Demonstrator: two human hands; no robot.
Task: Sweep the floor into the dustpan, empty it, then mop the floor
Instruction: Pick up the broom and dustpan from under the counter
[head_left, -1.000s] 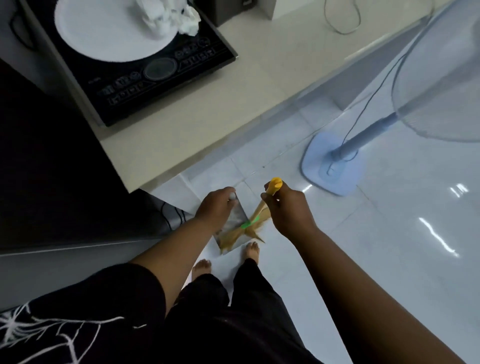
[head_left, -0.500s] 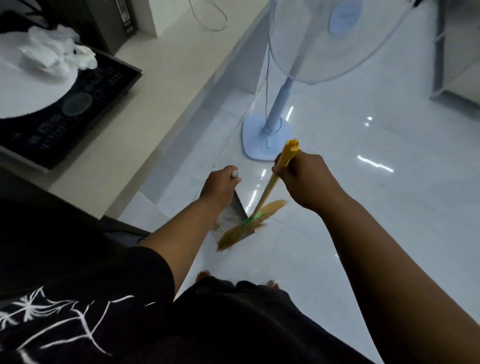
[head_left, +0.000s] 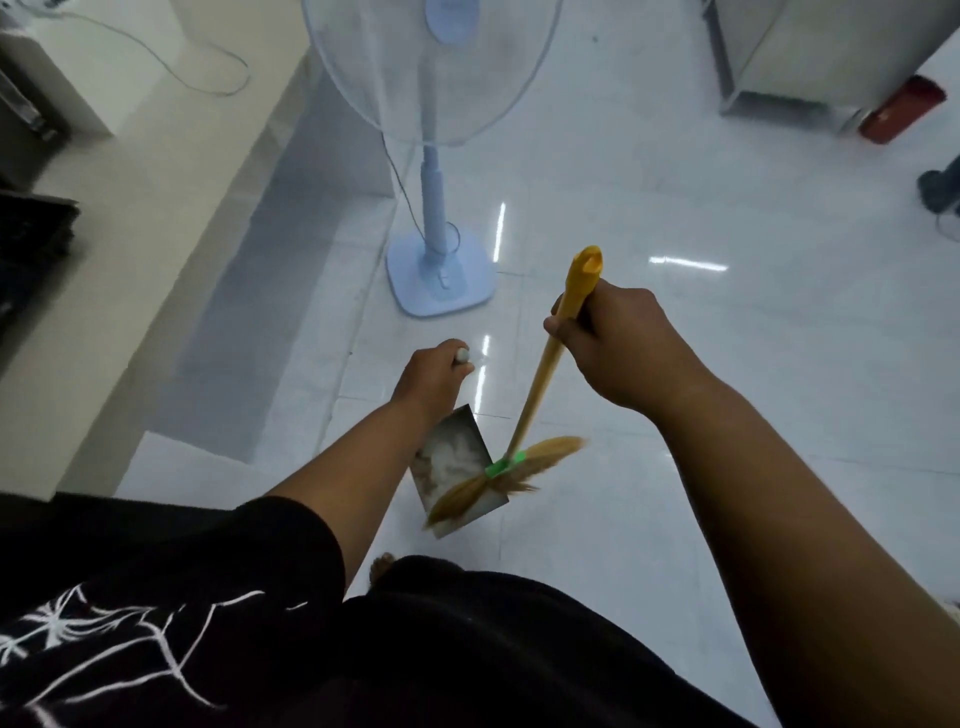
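Observation:
My left hand (head_left: 432, 379) grips the top of a metal dustpan's handle; the dustpan (head_left: 454, 470) hangs below it over the white tiled floor (head_left: 675, 415), with pale dust in its tray. My right hand (head_left: 615, 345) grips the yellow handle of a small broom (head_left: 540, 384). The straw bristles, bound by a green band, lie across the dustpan's lower edge and are blurred. My bare toes show just under the dustpan.
A light-blue standing fan (head_left: 436, 260) stands straight ahead, its cord trailing left. A beige raised ledge (head_left: 130, 234) runs along the left. A white cabinet (head_left: 810, 57) and a red object (head_left: 901, 109) are at the far right.
My head has lifted and turned right: the cooktop left the view and the fan came to the centre. Both hands keep their hold; the broom and dustpan have risen a little off the floor.

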